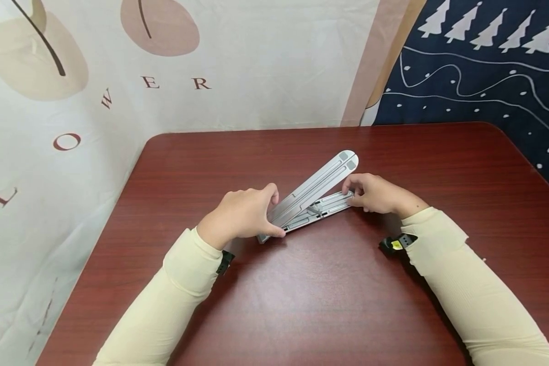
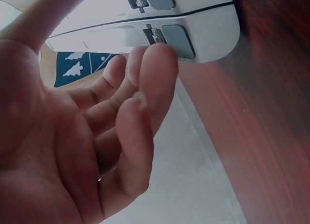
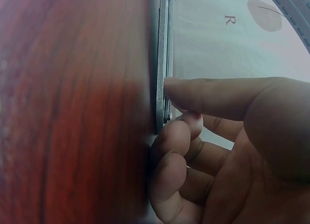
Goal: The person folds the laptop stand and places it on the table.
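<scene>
A silver folding stand lies on the red-brown table, its two flat arms spread in a narrow V. My left hand grips the hinge end, with the index finger over the raised upper arm and the thumb at the near edge. The left wrist view shows the fingertips touching the stand's rounded end beside a grey pad. My right hand pinches the far end of the lower arm, which lies flat on the table. In the right wrist view the thumb and a finger press the stand's thin edge.
A cream cloth with brown letters and leaf shapes hangs behind and to the left of the table. A dark blue cloth with white trees hangs at the back right. Both forearms, in cream sleeves, reach over the table's near half.
</scene>
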Motion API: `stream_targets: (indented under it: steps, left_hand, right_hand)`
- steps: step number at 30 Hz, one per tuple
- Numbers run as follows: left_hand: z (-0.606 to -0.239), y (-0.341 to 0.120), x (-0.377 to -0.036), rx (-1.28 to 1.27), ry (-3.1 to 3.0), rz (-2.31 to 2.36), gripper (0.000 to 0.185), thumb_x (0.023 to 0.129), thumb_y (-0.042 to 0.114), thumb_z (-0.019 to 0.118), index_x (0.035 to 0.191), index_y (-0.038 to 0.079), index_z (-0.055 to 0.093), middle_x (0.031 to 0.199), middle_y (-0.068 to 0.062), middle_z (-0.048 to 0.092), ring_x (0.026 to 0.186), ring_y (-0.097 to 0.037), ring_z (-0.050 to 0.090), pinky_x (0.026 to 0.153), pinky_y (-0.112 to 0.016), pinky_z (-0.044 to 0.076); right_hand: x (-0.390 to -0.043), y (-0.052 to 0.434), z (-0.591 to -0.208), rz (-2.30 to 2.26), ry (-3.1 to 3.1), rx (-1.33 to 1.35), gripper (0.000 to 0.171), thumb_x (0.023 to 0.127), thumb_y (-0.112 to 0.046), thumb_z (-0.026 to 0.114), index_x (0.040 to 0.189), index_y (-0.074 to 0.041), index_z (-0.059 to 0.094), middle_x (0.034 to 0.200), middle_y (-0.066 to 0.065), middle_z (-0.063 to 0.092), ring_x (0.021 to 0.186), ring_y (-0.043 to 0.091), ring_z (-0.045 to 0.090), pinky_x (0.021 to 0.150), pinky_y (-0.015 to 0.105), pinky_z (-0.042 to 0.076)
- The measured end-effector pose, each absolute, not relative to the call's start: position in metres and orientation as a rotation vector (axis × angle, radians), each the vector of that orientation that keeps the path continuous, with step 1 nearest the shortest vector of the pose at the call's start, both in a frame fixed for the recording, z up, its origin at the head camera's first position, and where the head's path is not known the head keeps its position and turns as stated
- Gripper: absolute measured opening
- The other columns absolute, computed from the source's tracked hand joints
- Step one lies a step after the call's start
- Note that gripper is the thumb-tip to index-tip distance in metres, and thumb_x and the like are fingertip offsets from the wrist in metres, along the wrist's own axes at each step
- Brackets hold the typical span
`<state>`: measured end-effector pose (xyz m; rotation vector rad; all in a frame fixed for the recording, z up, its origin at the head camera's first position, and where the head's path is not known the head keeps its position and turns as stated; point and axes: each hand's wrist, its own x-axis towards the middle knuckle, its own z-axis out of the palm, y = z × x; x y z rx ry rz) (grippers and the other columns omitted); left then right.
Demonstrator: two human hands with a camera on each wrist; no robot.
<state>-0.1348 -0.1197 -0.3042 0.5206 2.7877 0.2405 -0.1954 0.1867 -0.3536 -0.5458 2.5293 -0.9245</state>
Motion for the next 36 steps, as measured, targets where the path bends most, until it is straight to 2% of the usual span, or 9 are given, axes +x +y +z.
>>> stream_targets:
  steps: [8,23,36]
  left_hand:
    - [-0.306,-0.121,-0.135,0.552,2.768,0.229,0.062,0.07,0.054,0.085,0.11,0.022,0.049,0.072,0.012,0.062,0.076,-0.013,0.061,0.076,-0.044,0.047]
    - [-0.305,-0.121,-0.144,0.551,2.746,0.272,0.06,0.07,0.048,0.088,0.108,0.022,0.051,0.075,0.01,0.061,0.074,-0.01,0.06,0.077,-0.042,0.045]
    - [-0.301,-0.121,-0.149,0.55,2.782,0.224,0.058,0.072,0.042,0.088,0.112,0.02,0.052,0.071,0.007,0.062,0.074,-0.016,0.061,0.074,-0.043,0.047]
  right_hand:
    - [-0.195,0.187,-0.353,-0.918,2.534,-0.543,0.014,0.092,-0.002,0.066,0.104,-0.007,0.061,0.067,0.004,0.053,0.053,0.016,0.051,0.051,0.03,0.044]
    - [-0.19,0.188,-0.351,-0.88,2.499,-0.518,0.018,0.093,-0.004,0.066,0.108,-0.007,0.057,0.072,0.008,0.054,0.054,0.017,0.051,0.053,0.031,0.045]
    - [-0.184,0.185,-0.351,-0.854,2.527,-0.548,0.018,0.092,-0.005,0.067,0.105,-0.005,0.055,0.068,0.006,0.054,0.051,0.015,0.052,0.052,0.03,0.044]
